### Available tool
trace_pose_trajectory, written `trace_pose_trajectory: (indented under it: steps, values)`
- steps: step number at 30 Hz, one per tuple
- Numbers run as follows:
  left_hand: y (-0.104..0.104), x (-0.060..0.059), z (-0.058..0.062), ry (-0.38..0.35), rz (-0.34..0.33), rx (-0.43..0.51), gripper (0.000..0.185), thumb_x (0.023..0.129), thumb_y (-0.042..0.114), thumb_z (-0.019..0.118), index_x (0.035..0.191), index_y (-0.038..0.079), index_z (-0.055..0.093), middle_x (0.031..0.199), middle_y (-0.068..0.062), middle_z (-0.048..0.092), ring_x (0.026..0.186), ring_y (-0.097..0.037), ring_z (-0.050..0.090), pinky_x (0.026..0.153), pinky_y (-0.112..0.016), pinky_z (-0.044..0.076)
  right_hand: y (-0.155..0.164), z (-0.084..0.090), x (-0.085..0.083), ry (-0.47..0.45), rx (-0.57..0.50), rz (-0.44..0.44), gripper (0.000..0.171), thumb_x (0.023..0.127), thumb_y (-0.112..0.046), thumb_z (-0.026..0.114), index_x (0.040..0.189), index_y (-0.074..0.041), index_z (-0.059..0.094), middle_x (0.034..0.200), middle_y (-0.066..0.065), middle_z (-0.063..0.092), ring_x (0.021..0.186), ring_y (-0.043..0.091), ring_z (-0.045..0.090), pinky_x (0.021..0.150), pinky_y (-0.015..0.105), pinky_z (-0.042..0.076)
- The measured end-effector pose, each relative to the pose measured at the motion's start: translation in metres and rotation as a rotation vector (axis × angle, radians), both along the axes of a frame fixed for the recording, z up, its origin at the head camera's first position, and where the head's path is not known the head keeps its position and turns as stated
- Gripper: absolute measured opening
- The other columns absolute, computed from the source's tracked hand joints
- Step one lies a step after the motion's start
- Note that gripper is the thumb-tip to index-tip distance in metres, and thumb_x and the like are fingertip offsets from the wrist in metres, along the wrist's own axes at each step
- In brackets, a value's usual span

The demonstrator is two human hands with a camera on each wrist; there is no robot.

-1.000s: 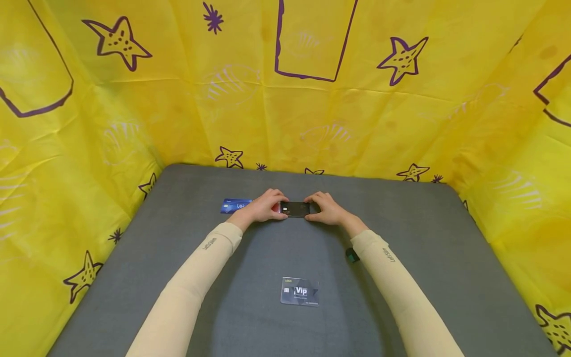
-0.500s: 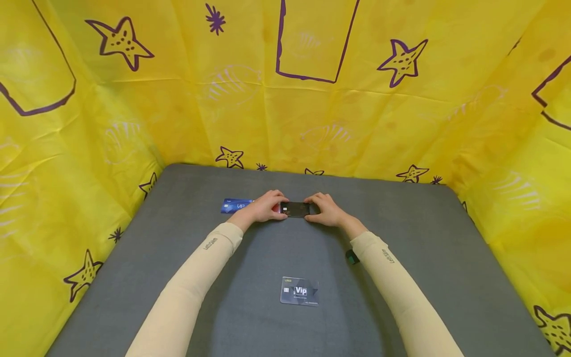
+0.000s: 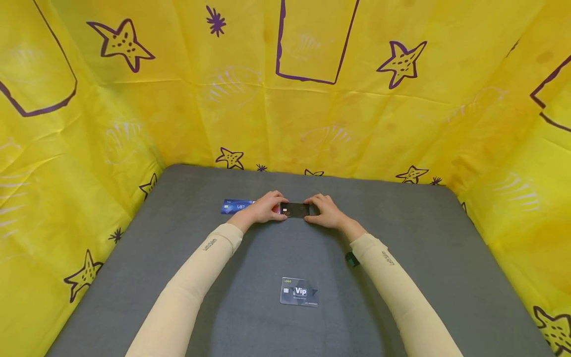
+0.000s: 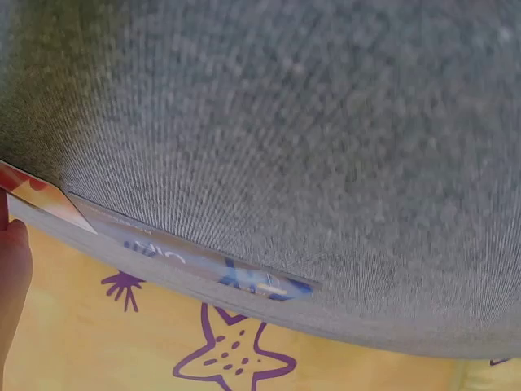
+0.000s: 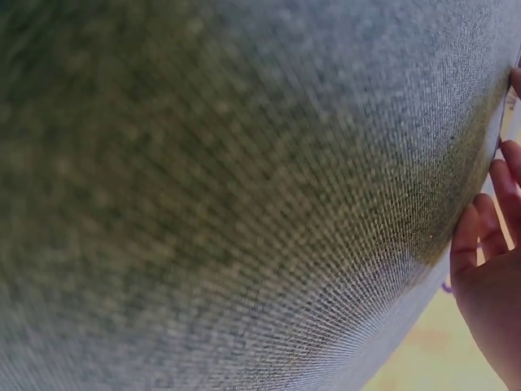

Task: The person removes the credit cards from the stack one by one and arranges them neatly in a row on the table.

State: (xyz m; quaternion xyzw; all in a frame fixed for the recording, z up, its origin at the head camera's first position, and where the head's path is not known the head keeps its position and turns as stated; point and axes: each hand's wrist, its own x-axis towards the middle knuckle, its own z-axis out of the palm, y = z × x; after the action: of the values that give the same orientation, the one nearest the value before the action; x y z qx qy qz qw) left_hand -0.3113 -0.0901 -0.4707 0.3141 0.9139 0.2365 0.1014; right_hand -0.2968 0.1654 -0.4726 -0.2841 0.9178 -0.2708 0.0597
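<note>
A black VIP card lies at the far middle of the grey table, with a hand at each end. The left hand holds the card's left end between thumb and fingers. At the right end, the right hand pinches it by its long edges in the same way. Beneath the left hand a red and orange card is mostly covered. A blue VIP card lies flat to its left, in line with it. In the right wrist view, the fingertips of the right hand rest close to the tabletop.
A transparent grey Vip card lies flat nearer the person, between the forearms. The grey tabletop is bounded at the back and sides by a yellow cloth printed with starfish.
</note>
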Motion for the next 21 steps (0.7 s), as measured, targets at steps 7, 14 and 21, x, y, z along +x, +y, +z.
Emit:
trace_pose_trajectory:
  steps: [7,14,21]
  values:
    - [-0.001,0.006,-0.001,0.023,0.022,0.027,0.056,0.089,0.031,0.072,0.135,0.004,0.054,0.131,-0.014,0.05,0.123,-0.028,0.042,0.106,-0.042,0.035,-0.001,-0.003,0.005,0.052,-0.023,-0.016,0.05,0.087,-0.024,0.072,0.129,-0.001,0.058,0.126,0.018,0.053,0.11,0.035,0.043,0.095,0.049,0.035]
    - [-0.003,0.014,-0.004,0.089,0.053,0.072,0.066,0.085,0.034,0.076,0.135,0.0,0.051,0.132,-0.016,0.05,0.125,-0.031,0.041,0.108,-0.044,0.032,-0.001,-0.009,0.011,0.082,-0.052,-0.11,0.056,0.083,-0.025,0.076,0.128,0.003,0.056,0.124,0.021,0.054,0.114,0.036,0.043,0.099,0.048,0.033]
    - [-0.003,0.028,-0.005,0.115,0.108,0.115,0.066,0.084,0.037,0.076,0.133,0.0,0.052,0.129,-0.015,0.052,0.12,-0.029,0.044,0.103,-0.042,0.037,0.0,-0.006,0.024,0.062,-0.101,-0.207,0.058,0.083,-0.023,0.076,0.129,0.006,0.054,0.127,0.022,0.054,0.118,0.039,0.043,0.102,0.049,0.033]
